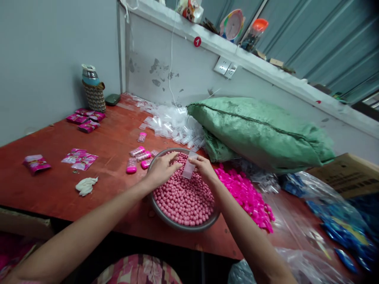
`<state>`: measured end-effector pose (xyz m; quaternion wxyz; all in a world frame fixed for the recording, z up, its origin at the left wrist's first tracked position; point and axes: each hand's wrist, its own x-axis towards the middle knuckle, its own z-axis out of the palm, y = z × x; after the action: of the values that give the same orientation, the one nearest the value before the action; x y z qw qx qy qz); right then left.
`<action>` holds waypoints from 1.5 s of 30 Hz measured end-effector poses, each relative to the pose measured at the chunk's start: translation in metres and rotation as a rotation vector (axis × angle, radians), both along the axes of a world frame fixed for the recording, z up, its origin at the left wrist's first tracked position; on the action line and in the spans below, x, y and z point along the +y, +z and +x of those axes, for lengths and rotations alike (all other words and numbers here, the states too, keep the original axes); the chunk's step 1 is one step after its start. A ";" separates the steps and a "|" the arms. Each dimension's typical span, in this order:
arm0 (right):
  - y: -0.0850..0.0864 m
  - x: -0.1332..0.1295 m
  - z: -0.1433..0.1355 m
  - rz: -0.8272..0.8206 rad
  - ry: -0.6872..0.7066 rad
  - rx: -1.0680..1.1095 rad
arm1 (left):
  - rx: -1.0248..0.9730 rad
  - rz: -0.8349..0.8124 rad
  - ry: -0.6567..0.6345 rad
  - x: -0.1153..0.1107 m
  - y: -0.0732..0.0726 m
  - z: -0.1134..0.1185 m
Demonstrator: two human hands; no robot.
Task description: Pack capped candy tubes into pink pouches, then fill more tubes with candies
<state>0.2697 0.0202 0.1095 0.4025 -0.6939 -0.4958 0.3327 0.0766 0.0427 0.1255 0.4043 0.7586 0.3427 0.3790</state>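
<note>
A grey bowl full of small round pink balls stands at the table's front edge. Over its far side my right hand pinches a clear plastic container, held tilted above the balls. My left hand is over the bowl's left side, thumb and fingers apart, close to the balls; nothing shows in it. Left of the bowl lie several filled containers with pink caps, and one stands upright behind them. A heap of loose pink caps spreads to the right of the bowl.
Clear empty containers are piled behind the bowl, beside a large green sack. On the left are pink packets, printed sheets, a white crumpled cloth and a flask. Blue packets and a cardboard box lie right.
</note>
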 end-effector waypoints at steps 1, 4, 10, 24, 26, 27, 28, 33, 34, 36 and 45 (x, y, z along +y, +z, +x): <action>0.004 -0.006 -0.004 0.021 0.030 0.103 | -0.010 -0.051 -0.030 0.000 -0.001 0.005; 0.014 -0.026 -0.017 0.127 0.097 0.484 | -0.094 -0.214 -0.169 -0.003 -0.005 0.018; 0.016 -0.040 -0.025 0.305 -0.067 0.757 | -0.075 -0.277 -0.268 -0.027 -0.003 0.027; 0.012 -0.063 0.024 0.086 0.543 -1.232 | 0.010 -0.134 0.011 0.031 -0.004 0.030; 0.007 -0.059 0.013 0.029 0.717 -1.302 | 0.083 -0.081 0.022 0.036 -0.007 0.035; 0.003 -0.056 0.006 0.019 0.800 -1.270 | 0.115 -0.052 0.030 0.037 -0.009 0.036; -0.001 -0.053 0.000 0.018 0.861 -1.204 | 0.137 -0.025 0.039 0.037 -0.011 0.037; -0.010 -0.051 -0.015 0.009 0.704 -0.584 | 0.099 0.058 0.055 0.033 -0.012 0.025; -0.008 -0.053 -0.014 0.002 0.641 -0.424 | 0.077 0.070 0.050 0.029 -0.011 0.021; -0.002 -0.057 -0.013 -0.008 0.546 -0.079 | 0.040 0.059 0.014 0.020 -0.007 0.013; 0.009 -0.069 -0.021 0.114 0.225 0.360 | -0.056 -0.251 -0.380 -0.023 -0.007 0.008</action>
<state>0.2485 -0.0491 0.1181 0.4834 -0.5399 -0.5081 0.4655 0.0848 0.0201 0.1184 0.5689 0.7425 0.2269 0.2713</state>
